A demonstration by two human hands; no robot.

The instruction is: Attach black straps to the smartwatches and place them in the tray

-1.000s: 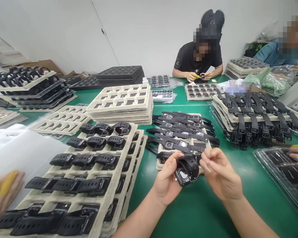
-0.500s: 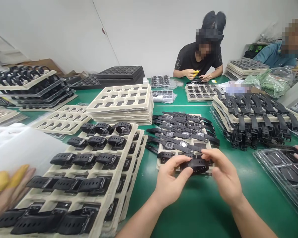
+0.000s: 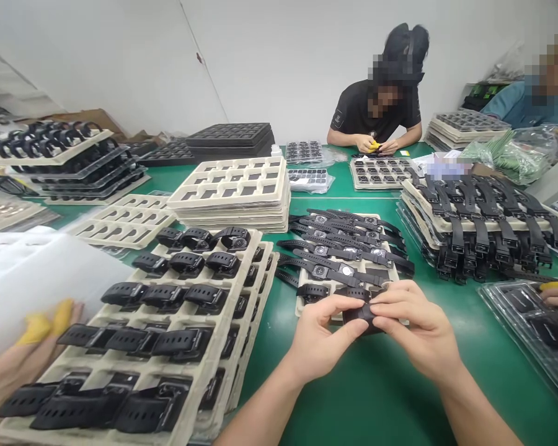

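Between my two hands is a black smartwatch [image 3: 363, 314] with a dark strap, partly covered by my fingers. My left hand [image 3: 320, 337] pinches it from the left, thumb on the near side. My right hand [image 3: 421, 328] grips the strap from the right with thumb and fingers together. Just beyond lies a cream tray [image 3: 360, 267] with several smartwatches laid across it, straps stretched out and some round sensor backs showing. Two smartwatches with looped straps sit in its near row, one of them a looped watch [image 3: 312, 291] left of my fingers.
At left stands a stack of cream trays [image 3: 204, 365] filled with looped watches. A person's hand with yellow finger covers [image 3: 49, 325] is beside a white sheet [image 3: 37, 279]. Trays piled with straps [image 3: 488, 217] stand at right, near clear plastic trays [image 3: 530, 328]. A person [image 3: 381, 111] works opposite.
My right hand has closed in on the watch strap, its fingers now meeting my left thumb. At the far left, the other person's hand has moved slightly right.
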